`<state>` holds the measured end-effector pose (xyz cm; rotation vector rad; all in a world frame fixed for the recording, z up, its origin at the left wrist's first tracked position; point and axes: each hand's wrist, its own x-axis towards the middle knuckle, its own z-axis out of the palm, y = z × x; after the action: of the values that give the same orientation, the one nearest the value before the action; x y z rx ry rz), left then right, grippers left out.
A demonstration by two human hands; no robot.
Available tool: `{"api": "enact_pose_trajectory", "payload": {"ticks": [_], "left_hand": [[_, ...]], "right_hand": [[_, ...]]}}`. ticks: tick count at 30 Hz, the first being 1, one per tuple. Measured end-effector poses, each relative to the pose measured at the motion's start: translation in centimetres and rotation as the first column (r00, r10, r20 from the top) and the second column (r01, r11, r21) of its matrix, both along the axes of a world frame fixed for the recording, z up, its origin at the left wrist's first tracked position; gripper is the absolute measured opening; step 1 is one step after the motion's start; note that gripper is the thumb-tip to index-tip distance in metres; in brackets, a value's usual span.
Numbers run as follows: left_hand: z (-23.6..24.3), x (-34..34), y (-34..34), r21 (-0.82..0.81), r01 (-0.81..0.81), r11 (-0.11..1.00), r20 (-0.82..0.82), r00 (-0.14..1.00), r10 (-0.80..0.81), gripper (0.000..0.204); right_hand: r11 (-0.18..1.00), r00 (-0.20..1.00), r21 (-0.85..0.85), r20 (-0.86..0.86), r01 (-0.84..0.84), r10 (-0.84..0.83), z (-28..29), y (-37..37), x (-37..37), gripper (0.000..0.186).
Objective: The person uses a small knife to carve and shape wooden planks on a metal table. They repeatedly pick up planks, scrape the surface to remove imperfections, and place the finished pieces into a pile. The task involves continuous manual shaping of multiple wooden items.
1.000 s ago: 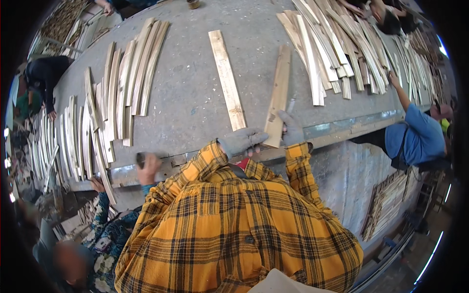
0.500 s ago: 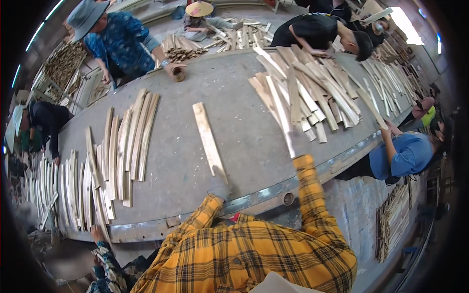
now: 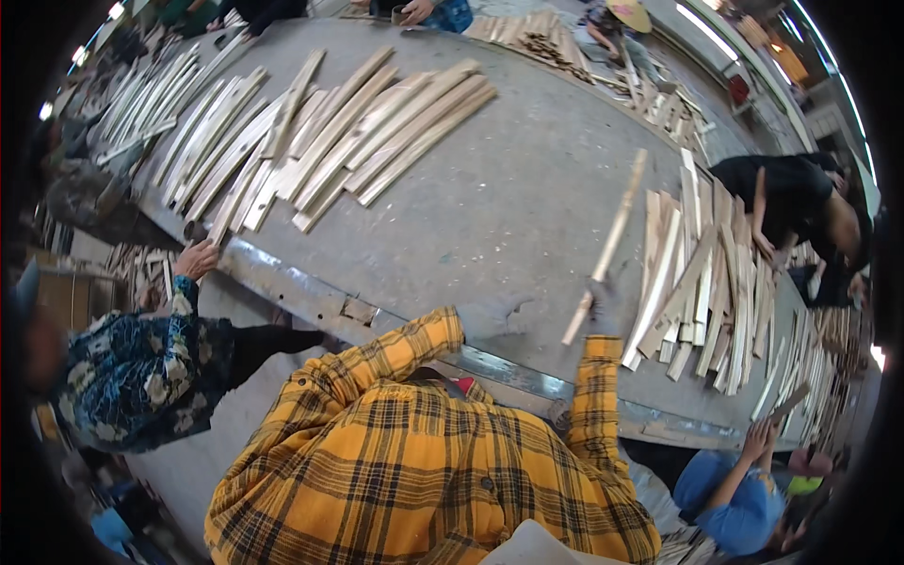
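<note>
On grey table (image 3: 490,217), right hand (image 3: 600,299) gripping lower end of wood strip (image 3: 610,243), strip tilted above tabletop beside strip pile (image 3: 702,273), left hand (image 3: 497,318) gloved, seemingly resting flat, blurry.

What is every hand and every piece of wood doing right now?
Right hand: gloved, gripping the lower end of the wood strip.
Wood strip: tilted, its lower end in the right hand.
Left hand: gloved, resting flat on the table, holding nothing.
Table: grey, dusty.
Right stack of strips: lying flat, overlapping.
Left stack of strips: lying flat, fanned out.
</note>
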<state>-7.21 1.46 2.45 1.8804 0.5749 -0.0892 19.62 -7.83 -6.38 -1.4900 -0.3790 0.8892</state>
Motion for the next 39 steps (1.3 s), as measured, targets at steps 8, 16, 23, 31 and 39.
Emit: {"api": "enact_pose_trajectory", "payload": {"ticks": [8, 16, 23, 31, 39], "left_hand": [[-0.7, -11.7, 20.2, 0.699, -0.207, 0.684, -0.385, 0.698, 0.604, 0.061], [-7.3, -17.4, 25.8, 0.694, -0.193, 0.693, -0.401, 0.696, 0.596, 0.077], [-8.8, -17.3, 25.1, 0.779, -0.095, 0.619, -0.387, 0.705, 0.594, 0.078], [-8.7, -19.1, 24.4, 0.42, -0.35, 0.837, -0.214, 0.858, 0.466, 0.058], [-7.2, -20.6, 10.5, -0.213, -0.409, 0.887, -0.127, 0.912, 0.39, 0.078]], "right_hand": [[0.869, 0.597, -0.472, 0.744, 0.149, 0.301, 6.1, 9.3, 0.2, 0.044], [0.876, 0.948, -0.376, -0.024, -0.302, 0.317, -5.6, 27.2, -24.8, 0.034], [0.929, 0.995, -0.356, 0.037, 0.096, -0.089, -5.2, 33.9, -32.6, 0.028], [0.951, 0.994, -0.303, -0.076, 0.057, -0.083, -0.8, 31.0, -31.8, 0.03], [0.979, 0.93, -0.19, -0.368, -0.08, 0.005, -0.7, 16.1, -29.1, 0.051]]}}
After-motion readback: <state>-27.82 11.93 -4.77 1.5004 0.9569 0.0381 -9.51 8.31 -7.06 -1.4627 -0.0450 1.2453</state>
